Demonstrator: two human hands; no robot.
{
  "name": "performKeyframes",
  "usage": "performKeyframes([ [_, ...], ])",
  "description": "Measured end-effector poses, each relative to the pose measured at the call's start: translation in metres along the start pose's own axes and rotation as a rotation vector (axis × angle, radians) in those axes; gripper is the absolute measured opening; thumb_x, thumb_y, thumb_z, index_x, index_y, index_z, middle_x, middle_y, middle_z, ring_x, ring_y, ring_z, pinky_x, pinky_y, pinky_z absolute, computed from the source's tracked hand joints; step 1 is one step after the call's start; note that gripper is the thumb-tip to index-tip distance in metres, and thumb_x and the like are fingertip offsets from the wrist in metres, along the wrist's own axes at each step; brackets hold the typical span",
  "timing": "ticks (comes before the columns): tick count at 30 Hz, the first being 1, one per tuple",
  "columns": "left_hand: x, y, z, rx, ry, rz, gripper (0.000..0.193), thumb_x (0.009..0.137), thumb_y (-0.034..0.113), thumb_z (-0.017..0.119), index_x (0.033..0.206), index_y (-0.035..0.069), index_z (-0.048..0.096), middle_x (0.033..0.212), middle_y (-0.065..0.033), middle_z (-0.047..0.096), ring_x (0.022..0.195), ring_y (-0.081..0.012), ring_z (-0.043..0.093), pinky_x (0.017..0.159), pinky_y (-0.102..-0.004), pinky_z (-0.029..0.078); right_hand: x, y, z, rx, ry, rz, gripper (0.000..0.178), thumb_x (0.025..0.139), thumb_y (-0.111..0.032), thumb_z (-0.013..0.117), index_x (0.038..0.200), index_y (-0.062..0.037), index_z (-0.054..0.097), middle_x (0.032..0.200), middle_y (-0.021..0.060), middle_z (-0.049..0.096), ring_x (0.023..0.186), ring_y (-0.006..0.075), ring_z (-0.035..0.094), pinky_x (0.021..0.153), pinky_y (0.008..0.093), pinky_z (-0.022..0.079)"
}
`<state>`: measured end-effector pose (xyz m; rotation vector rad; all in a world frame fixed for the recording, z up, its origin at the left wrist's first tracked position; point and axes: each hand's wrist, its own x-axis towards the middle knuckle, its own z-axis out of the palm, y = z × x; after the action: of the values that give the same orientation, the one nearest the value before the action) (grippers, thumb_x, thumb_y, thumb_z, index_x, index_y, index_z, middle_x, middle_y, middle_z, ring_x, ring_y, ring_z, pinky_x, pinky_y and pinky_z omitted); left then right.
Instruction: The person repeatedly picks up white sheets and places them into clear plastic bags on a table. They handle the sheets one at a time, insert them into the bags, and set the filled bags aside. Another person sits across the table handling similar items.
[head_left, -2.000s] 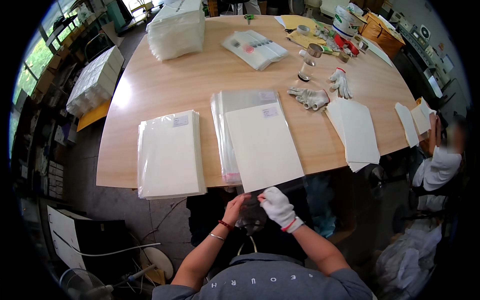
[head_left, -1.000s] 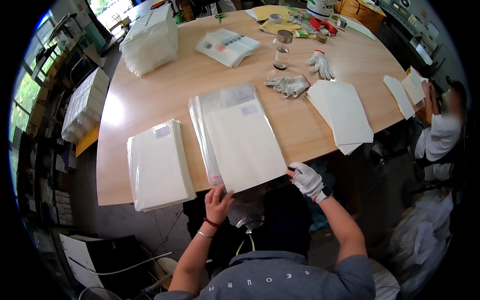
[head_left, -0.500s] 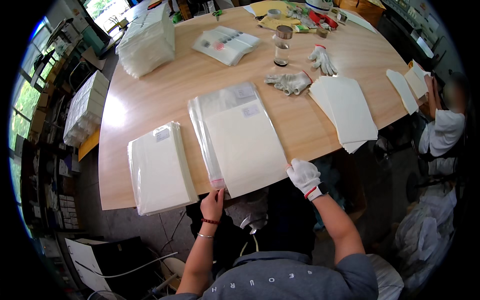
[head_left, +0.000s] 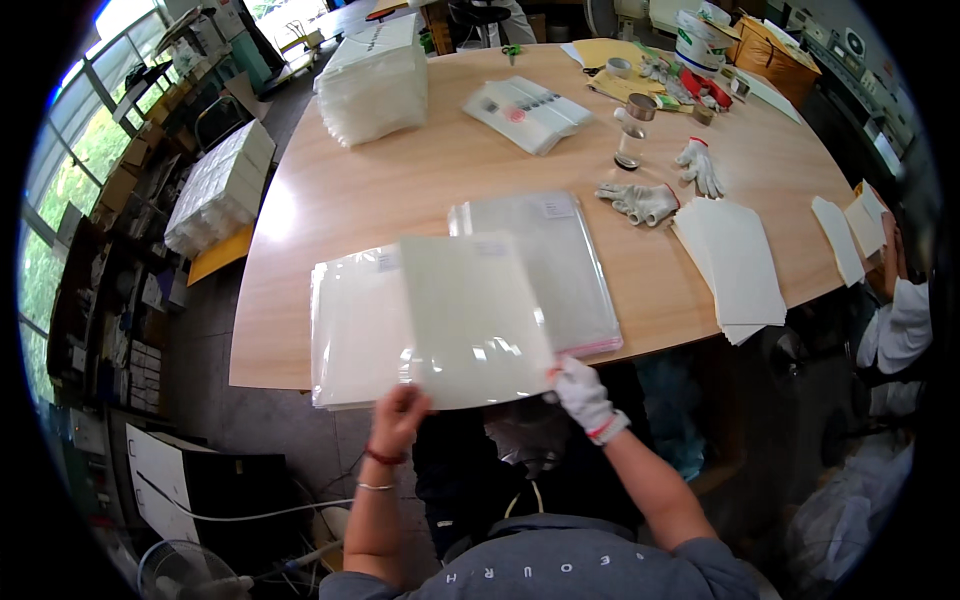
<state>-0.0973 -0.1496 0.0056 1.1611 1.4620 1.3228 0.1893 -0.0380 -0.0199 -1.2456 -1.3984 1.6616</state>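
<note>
My bare left hand (head_left: pixel 400 408), blurred by motion, pinches the near left corner of a clear plastic sleeve holding a cream sheet (head_left: pixel 478 325). At its near right corner, my right hand (head_left: pixel 583 398) in a white knit glove grips the same sleeve. The sleeved sheet partly covers a stack of sleeved cream sheets (head_left: pixel 352 335) on the left. On its other side it overlaps a pile of clear plastic sleeves (head_left: pixel 575 275) with a small printed label at the top. A stack of bare cream sheets (head_left: pixel 738 262) lies farther right.
Two work gloves (head_left: pixel 640 203) and a clear jar (head_left: pixel 629 150) lie beyond the sleeves. A bundle of plastic bags (head_left: pixel 528 113) and a tall plastic-wrapped stack (head_left: pixel 375 85) are at the far side. At the right edge a co-worker's hands (head_left: pixel 893 245) handle cream sheets.
Both hands have carried the sleeved sheet leftward off the sleeve pile, partly over the left stack. The view has shifted too, so the table appears farther right.
</note>
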Motion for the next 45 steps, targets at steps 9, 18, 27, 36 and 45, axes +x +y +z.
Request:
performKeyframes([
  [9,-0.005,-0.038,-0.152,1.164,0.350,-0.261,0.040,0.075,0.011,0.061,0.113,0.003,0.051,0.142,-0.0181,0.025,0.130,-0.0345,0.025,0.100,-0.0480,0.029,0.047,-0.039,0.151,-0.509,-0.331,-0.225,0.033,0.085,-0.035,0.049,0.086,-0.0029,0.058,0.077,0.0219,0.061,0.078,0.0384,0.059,0.069,0.0444,0.046],
  [18,0.047,-0.041,-0.077,1.308,0.066,-0.146,0.055,0.088,0.037,0.045,0.138,0.016,0.031,0.148,-0.0111,0.017,0.136,-0.0317,0.013,0.103,-0.0599,0.012,0.033,-0.025,0.062,-0.472,-0.211,-0.411,0.017,0.081,-0.021,0.056,0.084,-0.0043,0.059,0.074,0.0165,0.061,0.071,0.0329,0.061,0.062,0.0400,0.047],
  [27,0.040,-0.053,-0.080,1.308,0.244,-0.053,0.057,0.088,0.034,0.046,0.138,0.012,0.030,0.147,-0.0111,0.020,0.136,-0.0328,0.013,0.102,-0.0602,0.013,-0.009,-0.011,-0.225,-1.324,0.841,-0.213,0.018,0.077,-0.018,0.059,0.091,-0.0062,0.056,0.085,0.0162,0.056,0.080,0.0342,0.057,0.065,0.0426,0.047],
  [36,0.046,0.011,-0.013,0.847,0.148,0.350,0.045,0.081,0.007,0.056,0.124,0.001,0.044,0.122,-0.0179,0.049,0.111,-0.0356,0.047,0.094,-0.0387,0.038,-0.012,0.005,-0.280,-1.164,0.897,-0.163,0.025,0.080,-0.028,0.061,0.092,-0.0070,0.055,0.074,0.0130,0.059,0.060,0.0287,0.058,0.055,0.0391,0.048],
  [45,0.112,0.003,0.131,0.959,-0.238,0.440,0.034,0.075,0.005,0.054,0.109,0.006,0.057,0.114,-0.0197,0.053,0.098,-0.0344,0.053,0.081,-0.0386,0.047,-0.007,-0.017,-0.339,0.649,1.073,0.021,0.021,0.085,-0.029,0.060,0.081,-0.0123,0.048,0.052,-0.0031,0.040,0.038,0.0093,0.037,0.032,0.0222,0.028],
])
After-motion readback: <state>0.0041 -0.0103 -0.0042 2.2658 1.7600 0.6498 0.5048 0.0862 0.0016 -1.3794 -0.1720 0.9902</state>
